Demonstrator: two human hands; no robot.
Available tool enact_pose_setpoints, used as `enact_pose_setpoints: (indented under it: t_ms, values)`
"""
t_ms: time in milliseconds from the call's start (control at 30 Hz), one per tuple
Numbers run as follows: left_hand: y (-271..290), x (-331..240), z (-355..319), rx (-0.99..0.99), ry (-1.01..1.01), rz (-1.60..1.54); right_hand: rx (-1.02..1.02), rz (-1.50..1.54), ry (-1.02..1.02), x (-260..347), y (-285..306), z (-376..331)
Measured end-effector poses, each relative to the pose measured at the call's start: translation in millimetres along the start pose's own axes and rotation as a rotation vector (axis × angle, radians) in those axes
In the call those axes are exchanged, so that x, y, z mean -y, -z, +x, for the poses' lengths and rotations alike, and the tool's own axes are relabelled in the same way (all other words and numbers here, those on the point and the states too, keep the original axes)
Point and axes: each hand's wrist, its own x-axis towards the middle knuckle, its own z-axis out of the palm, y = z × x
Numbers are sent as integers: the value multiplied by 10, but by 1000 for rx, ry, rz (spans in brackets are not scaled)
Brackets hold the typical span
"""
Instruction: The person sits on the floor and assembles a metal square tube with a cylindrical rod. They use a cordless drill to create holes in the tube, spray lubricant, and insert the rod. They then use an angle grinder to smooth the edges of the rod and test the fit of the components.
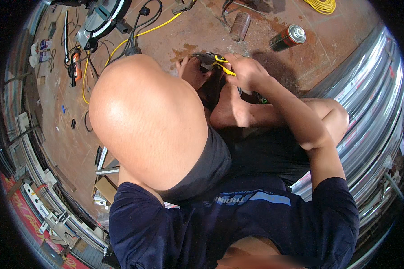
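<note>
1. The right hand (247,69) is gripping a yellow-handled tool (217,62) low over the floor (202,27), beyond the raised knee (143,116).
2. The left hand (191,71) is lying mostly hidden behind the knee; whether it is gripping, I cannot tell.
3. A spray can (288,37) is lying on the floor nearby.

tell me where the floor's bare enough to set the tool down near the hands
Bare reddish floor lies right of the red-and-black spray can, up to the shiny metal sheets. Another patch sits left of the raised knee. Crowded: yellow cable and saw at upper left.

floor (184,40): rusty brown | on it: spray can (287,37), yellow cable (321,5), miter saw (102,18), metal offcuts (104,163)
</note>
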Motion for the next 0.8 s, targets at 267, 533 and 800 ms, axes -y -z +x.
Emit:
enact_pose_setpoints:
  t_ms: [267, 533, 800]
  values:
    - [-81, -33, -28, -14, 72, -12, -486, 269, 265, -25, 217, 27]
    - [-6, -55, 51, 20, 44, 26, -235, -104, -143, -703, 33, 78]
    - [33, -7, 118, 80, -47, 114, -268, 136, 113, -35, -313, 479]
